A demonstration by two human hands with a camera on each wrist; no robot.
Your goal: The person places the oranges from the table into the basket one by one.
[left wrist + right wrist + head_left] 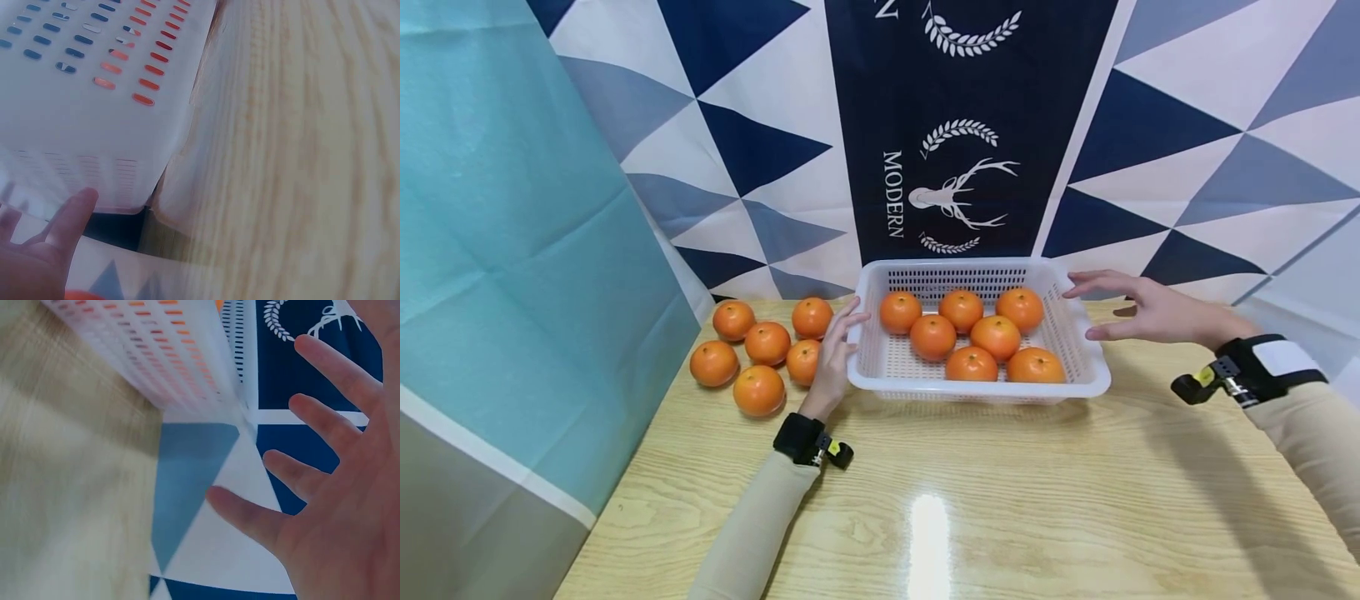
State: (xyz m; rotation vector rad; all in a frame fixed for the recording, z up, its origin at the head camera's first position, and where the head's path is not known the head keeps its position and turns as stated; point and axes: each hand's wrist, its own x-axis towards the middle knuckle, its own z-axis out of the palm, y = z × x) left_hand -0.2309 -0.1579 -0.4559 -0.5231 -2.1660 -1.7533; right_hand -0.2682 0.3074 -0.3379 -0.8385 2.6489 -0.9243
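A white plastic basket (917, 386) with slotted walls stands on the table and holds several oranges (996, 337). At its left end is my left hand (831, 362), its fingers extended over the rim. In the left wrist view a fingertip (87, 197) overlaps the basket's end wall (94, 134); how firmly it touches is unclear. My right hand (1150, 310) is beside the right end, fingers spread and nothing held. The right wrist view shows those fingers (300, 472) apart from the basket wall (181, 369).
Several loose oranges (758, 390) lie on the wooden table (985, 492), left of the basket and close to my left hand. A patterned cloth (775, 167) hangs directly behind the basket. A teal cloth (535, 217) borders the table's left side.
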